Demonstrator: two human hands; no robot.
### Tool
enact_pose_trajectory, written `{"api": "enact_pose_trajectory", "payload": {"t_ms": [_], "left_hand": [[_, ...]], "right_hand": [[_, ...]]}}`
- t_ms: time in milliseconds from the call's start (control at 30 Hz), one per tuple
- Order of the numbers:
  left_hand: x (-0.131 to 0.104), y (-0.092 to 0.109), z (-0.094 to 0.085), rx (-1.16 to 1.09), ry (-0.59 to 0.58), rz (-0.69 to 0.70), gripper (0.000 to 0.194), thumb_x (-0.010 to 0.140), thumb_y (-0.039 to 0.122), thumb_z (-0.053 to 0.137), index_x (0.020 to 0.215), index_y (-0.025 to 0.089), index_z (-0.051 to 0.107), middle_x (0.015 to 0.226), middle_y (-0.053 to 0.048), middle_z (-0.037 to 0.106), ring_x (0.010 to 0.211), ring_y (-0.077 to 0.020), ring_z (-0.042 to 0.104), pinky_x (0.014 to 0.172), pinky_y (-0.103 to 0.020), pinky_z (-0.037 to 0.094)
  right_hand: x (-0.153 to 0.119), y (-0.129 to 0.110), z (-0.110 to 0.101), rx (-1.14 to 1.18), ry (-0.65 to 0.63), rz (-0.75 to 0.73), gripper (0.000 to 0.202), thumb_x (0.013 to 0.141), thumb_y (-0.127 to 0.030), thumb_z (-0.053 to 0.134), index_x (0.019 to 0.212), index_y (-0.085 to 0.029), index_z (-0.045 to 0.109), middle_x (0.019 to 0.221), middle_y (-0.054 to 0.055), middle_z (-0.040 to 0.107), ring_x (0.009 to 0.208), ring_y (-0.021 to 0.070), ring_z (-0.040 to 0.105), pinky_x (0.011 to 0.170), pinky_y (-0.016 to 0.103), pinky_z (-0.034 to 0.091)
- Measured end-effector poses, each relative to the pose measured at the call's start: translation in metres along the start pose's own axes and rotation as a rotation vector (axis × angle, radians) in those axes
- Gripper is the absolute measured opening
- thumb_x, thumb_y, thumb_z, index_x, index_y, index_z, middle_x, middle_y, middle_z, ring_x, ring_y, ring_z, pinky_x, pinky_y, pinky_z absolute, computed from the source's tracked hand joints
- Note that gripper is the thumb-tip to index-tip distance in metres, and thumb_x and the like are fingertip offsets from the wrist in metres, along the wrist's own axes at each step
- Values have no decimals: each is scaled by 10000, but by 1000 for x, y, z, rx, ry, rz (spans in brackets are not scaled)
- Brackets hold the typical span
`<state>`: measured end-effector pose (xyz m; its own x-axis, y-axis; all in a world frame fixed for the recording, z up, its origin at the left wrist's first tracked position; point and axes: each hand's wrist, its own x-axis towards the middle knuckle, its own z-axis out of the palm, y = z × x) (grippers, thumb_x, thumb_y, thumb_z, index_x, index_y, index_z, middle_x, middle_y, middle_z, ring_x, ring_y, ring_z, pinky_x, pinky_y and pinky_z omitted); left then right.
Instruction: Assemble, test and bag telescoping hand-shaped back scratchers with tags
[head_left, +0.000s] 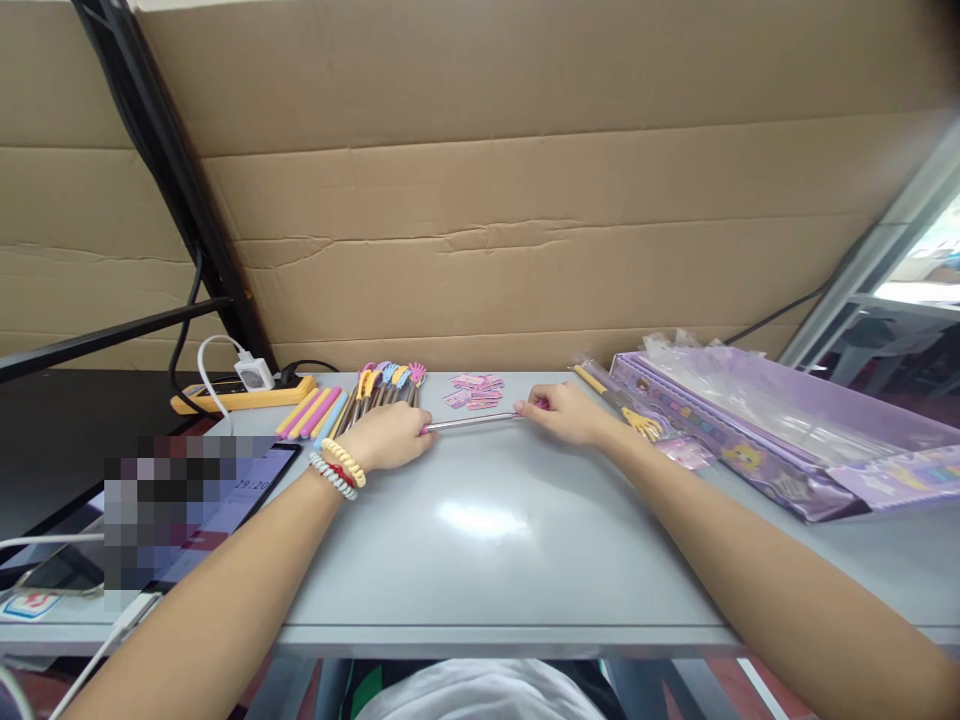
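Note:
A thin metal back scratcher (474, 421) stretches level between my two hands, just above the grey table (480, 570). My left hand (388, 436) is closed on one end, where a bit of pink shows at the fingertips. At the other end my right hand (562, 412) pinches it, and its fingers hide most of a pink tip. Behind my left hand lie several metal-stemmed back scratchers (390, 378) with pink, yellow and blue hand-shaped heads. Colored handles (319, 413) lie beside them. Small pink printed cards (476, 391) are spread beyond the rod.
On the right, a purple box (739, 440) holds clear plastic bags. Next to it lies a bagged yellow back scratcher (641, 424). At left are a yellow power strip (240, 397) with a white charger and a tablet (247, 490) with cables. Cardboard (525, 200) walls the back.

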<state>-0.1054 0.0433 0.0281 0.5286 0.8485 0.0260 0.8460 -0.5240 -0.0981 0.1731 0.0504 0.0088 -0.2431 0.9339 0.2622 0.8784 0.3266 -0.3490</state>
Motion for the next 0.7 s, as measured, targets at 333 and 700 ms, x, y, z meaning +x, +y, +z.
{"api": "enact_pose_trajectory", "payload": {"t_ms": [333, 700], "left_hand": [[3, 1, 0, -12, -8, -1, 380, 842, 438, 330, 780, 197, 618, 717, -104, 646, 656, -260, 611, 557, -331, 376], [1, 2, 0, -47, -24, 8, 375, 845, 439, 338, 769, 199, 616, 705, -97, 642, 636, -246, 601, 541, -322, 350]], "right_hand": [[-1, -4, 1, -38, 23, -41, 462, 821, -592, 395, 596, -191, 431, 548, 0, 475, 540, 122, 377, 531, 250, 257], [-2, -9, 1, -40, -12, -55, 455, 823, -588, 385, 597, -194, 409, 544, -4, 468, 529, 118, 362, 528, 254, 252]]}}
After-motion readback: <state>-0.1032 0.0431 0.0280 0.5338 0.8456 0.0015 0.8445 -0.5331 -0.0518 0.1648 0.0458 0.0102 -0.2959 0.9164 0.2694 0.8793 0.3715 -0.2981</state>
